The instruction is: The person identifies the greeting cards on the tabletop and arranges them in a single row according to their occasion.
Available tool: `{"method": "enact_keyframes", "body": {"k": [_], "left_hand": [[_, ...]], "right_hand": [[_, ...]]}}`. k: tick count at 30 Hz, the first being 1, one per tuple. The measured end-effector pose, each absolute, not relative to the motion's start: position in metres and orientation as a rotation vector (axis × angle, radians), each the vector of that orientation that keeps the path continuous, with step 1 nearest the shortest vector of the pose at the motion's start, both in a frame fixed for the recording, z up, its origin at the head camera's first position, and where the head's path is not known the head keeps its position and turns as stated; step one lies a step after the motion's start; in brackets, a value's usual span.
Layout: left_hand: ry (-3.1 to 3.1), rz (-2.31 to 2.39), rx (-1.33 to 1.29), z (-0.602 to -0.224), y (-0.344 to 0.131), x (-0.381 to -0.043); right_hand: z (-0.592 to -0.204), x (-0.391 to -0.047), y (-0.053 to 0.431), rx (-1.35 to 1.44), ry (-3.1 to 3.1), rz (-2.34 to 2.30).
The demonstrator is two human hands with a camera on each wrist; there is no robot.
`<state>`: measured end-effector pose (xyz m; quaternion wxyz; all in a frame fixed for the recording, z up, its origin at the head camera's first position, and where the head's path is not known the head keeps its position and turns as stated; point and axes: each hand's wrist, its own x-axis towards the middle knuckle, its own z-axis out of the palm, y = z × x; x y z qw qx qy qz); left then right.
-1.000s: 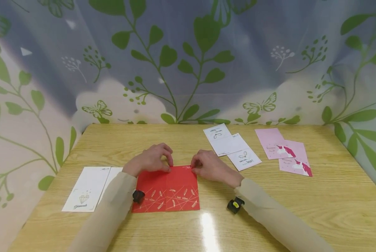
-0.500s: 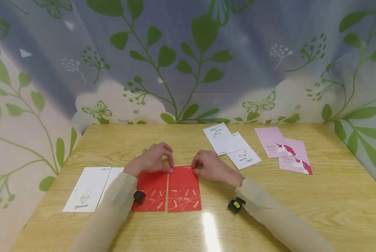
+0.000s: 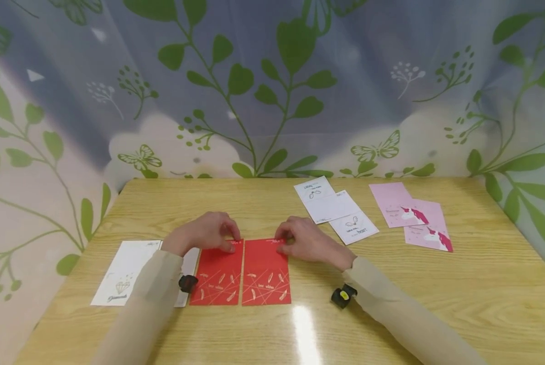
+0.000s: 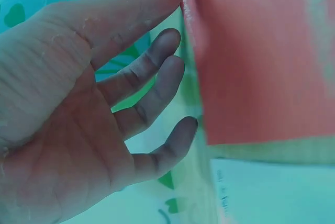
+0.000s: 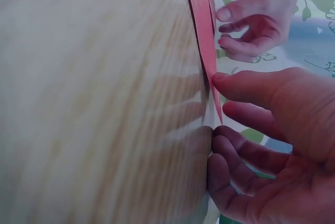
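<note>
On the tabletop (image 3: 382,294), two red cards (image 3: 266,274) run lengthwise away, feathered ends (image 3: 217,293) nearest; left grip (image 3: 207,233) parted, holding nothing; right grip (image 3: 307,241), closure unclear.

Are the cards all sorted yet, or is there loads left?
Partway, it seems. Looking done: the diamond card and second white card, side by side, partly hidden by a sleeve. In hand: the left hand touches the left red card and the right hand touches the right red card, with a thin gap between the cards. Perhaps left: the wing cards and unicorn cards, since each pair overlaps at an angle.
</note>
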<state>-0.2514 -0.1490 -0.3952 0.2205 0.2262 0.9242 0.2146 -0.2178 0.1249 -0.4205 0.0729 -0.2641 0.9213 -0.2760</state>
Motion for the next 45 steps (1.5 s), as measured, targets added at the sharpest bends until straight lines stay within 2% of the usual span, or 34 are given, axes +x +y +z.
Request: {"method": "enact_keyframes", "body": {"k": [22, 29, 37, 45], "left_hand": [[2.534, 0.61, 0.651, -0.399, -0.144, -0.251], [2.557, 0.694, 0.677, -0.401, -0.143, -0.254], [2.641, 0.815, 0.766, -0.395, -0.125, -0.267], [2.644, 0.909, 0.819, -0.398, -0.087, -0.286]], "right_hand": [[-0.419, -0.218, 0.128, -0.784, 2.766, -0.815], [-0.418, -0.218, 0.133, -0.728, 2.727, -0.945], [-0.408, -0.228, 0.161, -0.65, 2.779, -1.044], [-0.4, -0.246, 0.202, -0.54, 2.915, -0.982]]}}
